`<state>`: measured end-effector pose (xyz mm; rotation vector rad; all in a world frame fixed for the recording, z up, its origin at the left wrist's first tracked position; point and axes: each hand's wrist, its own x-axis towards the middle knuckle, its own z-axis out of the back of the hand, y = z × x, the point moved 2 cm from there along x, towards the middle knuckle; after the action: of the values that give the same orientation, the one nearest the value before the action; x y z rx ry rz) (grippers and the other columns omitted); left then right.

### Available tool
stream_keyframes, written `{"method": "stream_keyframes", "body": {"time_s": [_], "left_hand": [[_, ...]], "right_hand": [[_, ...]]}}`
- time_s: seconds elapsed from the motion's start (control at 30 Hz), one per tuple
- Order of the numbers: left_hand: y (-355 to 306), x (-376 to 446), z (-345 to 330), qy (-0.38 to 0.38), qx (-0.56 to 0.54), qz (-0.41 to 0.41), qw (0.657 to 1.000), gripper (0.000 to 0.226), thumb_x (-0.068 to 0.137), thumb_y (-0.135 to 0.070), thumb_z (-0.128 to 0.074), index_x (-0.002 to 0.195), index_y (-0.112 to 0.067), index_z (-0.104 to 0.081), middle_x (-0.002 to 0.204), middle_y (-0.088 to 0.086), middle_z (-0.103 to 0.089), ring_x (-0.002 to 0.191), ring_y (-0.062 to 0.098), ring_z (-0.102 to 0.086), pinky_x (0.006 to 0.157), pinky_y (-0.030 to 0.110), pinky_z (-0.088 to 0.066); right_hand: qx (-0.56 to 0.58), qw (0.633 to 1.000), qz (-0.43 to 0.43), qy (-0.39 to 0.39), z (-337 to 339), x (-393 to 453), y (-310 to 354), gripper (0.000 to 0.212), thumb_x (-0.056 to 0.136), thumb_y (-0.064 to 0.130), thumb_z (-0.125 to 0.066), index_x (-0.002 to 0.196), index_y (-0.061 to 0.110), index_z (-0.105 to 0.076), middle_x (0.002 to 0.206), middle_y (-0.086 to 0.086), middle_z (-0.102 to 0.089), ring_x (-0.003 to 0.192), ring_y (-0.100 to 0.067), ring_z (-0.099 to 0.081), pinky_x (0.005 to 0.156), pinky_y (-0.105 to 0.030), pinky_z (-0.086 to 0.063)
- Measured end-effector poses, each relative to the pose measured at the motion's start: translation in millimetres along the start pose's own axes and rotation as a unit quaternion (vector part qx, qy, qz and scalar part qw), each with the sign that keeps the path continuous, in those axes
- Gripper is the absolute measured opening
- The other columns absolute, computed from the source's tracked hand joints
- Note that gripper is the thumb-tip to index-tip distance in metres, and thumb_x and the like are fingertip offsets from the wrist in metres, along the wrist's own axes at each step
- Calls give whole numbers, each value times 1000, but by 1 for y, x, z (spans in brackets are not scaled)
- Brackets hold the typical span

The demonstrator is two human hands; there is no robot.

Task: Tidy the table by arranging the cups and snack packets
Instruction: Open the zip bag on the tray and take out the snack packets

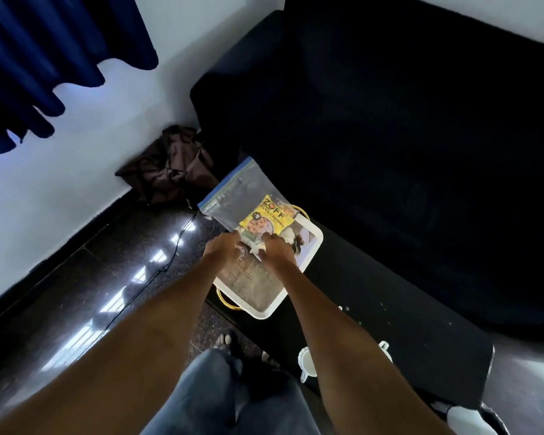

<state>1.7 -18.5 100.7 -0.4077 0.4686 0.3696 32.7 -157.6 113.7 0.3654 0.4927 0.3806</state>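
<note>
Far left: blue curtain [44, 58] hangs against a white wall. Below it, dark glossy floor [76, 277] with bright reflections; a thin black cable [170, 255] runs across it. At the wall base, a crumpled brown cloth [170, 164] lies in the corner beside a black sofa [390, 152]. Centre: white tray [314, 246] with gold handles sits on the left end of a low black counter [390, 324], in front of the sofa. Left hand [223, 249] is closed on the near left part of a clear zip bag [233, 196] with a blue seal strip; right hand [278, 249] is closed on the same bag just to the right, fingers curled, the two hands nearly touching. The bag is held over the tray, its sealed end tilted up and away toward the cloth. Inside the bag, a yellow snack packet [264, 215] is visible, printed "ZOFF". A second bag or packet with printed text lies flat in the tray beneath the hands; detail is blurred. Bottom centre: blue jeans [220, 397] and bare toes on the floor. Right of the right forearm: a white cup [307, 362] on the counter near edge, partly hidden by the arm. Far lower right: another white object [465, 419], cropped, identity unclear.
</note>
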Motion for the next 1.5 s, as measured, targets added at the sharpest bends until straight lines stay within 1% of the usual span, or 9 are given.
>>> {"method": "stream_keyframes", "body": {"time_s": [0.37,0.57,0.83,0.93,1.03,1.2,1.3,1.37,1.5], "left_hand": [[61,156,66,59,102,-11,993,46,89,-14,-55,132,-3,-43,137,21,-46,126,35,-48,101,40,-42],[53,229,57,113,93,12,989,86,89,-30,-61,150,-5,-6,152,20,-22,139,41,-28,111,49,-30],[44,224,49,83,-37,-56,994,28,84,-12,-60,103,9,-63,110,30,-65,103,39,-63,83,41,-48],[20,191,52,139,-96,-58,984,29,84,-10,-64,105,10,-65,109,31,-66,105,37,-65,80,41,-48],[-14,156,52,193,-108,-70,973,28,86,-6,-58,108,11,-63,109,31,-67,104,38,-66,81,40,-54],[-51,111,51,290,-223,-29,930,25,83,7,-55,108,11,-60,87,22,-63,80,32,-66,73,39,-55],[-68,97,53,273,-308,18,911,23,85,7,-45,104,0,-56,72,14,-53,60,21,-55,62,31,-48],[-77,91,53,243,-392,39,886,29,90,-3,-47,118,-2,-51,81,14,-54,68,25,-56,65,34,-49],[-90,80,41,189,-359,22,914,24,92,-12,-54,68,-9,-55,70,9,-54,76,24,-56,73,39,-51]], "right_hand": [[-5,997,-72,12,3,115,2,28,93,15,-49,120,5,-51,116,-18,-63,109,-33,-60,87,-39,-49],[58,991,-118,-26,-6,171,9,23,92,6,-50,115,3,-55,111,-16,-65,105,-30,-63,89,-37,-51],[312,912,-258,-72,-10,192,21,26,93,18,-53,112,3,-62,118,-12,-66,105,-27,-63,80,-26,-46],[335,900,-279,-26,-6,183,29,21,92,26,-56,84,8,-65,89,-9,-63,87,-22,-60,70,-27,-43],[343,885,-312,-29,1,159,32,28,90,22,-58,98,-3,-67,91,-17,-68,77,-20,-57,65,-32,-49],[339,882,-318,-76,27,102,12,28,88,20,-58,84,-3,-72,64,-10,-59,57,-17,-53,53,-21,-44],[348,882,-308,-81,38,78,-5,23,91,9,-50,81,3,-69,76,-14,-57,70,-21,-57,71,-34,-52],[422,854,-298,-65,45,63,-8,26,94,3,-44,82,-3,-66,85,-21,-58,62,-22,-64,58,-28,-56],[419,861,-285,-50,51,47,-11,25,95,4,-46,73,11,-56,98,-34,-65,78,-36,-69,45,-17,-52]]}}
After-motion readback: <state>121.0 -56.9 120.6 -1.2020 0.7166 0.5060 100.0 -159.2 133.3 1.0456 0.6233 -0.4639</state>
